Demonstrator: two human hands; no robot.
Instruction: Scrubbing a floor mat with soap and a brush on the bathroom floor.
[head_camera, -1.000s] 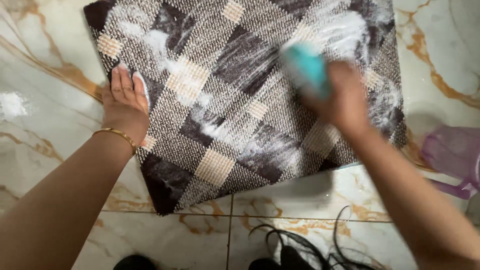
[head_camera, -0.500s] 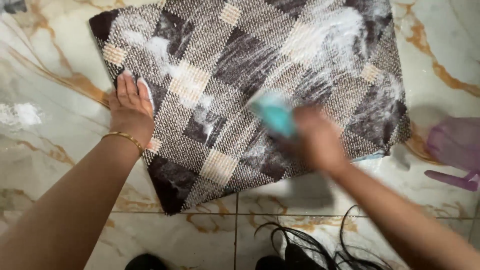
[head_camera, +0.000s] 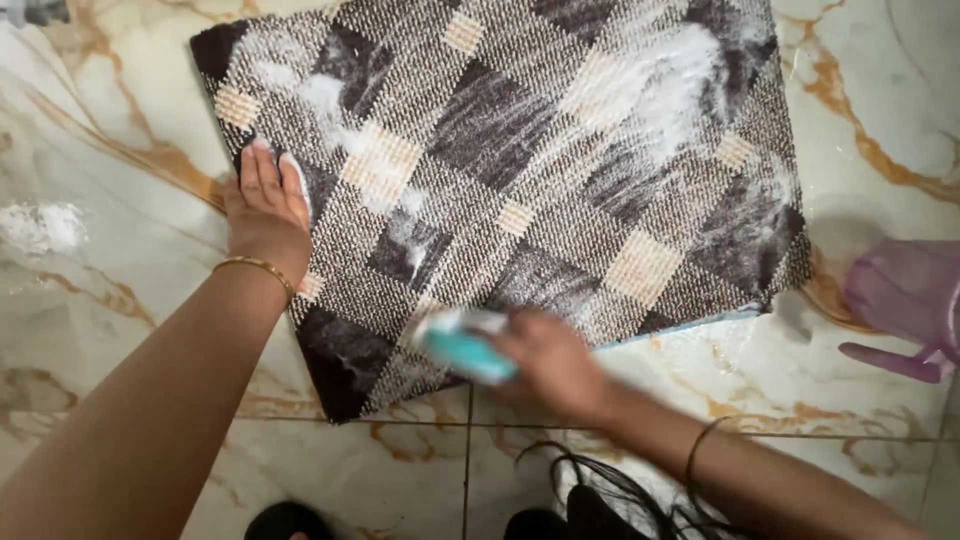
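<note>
Soap foam makes the floor (head_camera: 120, 300) slick; left hand (head_camera: 265, 215) flat on mat (head_camera: 520, 170), right hand (head_camera: 555, 365) clamped on brush (head_camera: 462, 345), could skid.

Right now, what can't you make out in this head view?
- Teal brush: motion-blurred; bristles unclear.
- Right hand: blurred, so its grip is unclear.
- Purple plastic item: cut off by the right edge.
- Mat: top cut off by the frame; foam hides some weave.
- Left hand: palm hidden, pressed on the mat.

A home floor — marble-patterned tiles (head_camera: 120, 300), soapy woven mat (head_camera: 520, 180).
</note>
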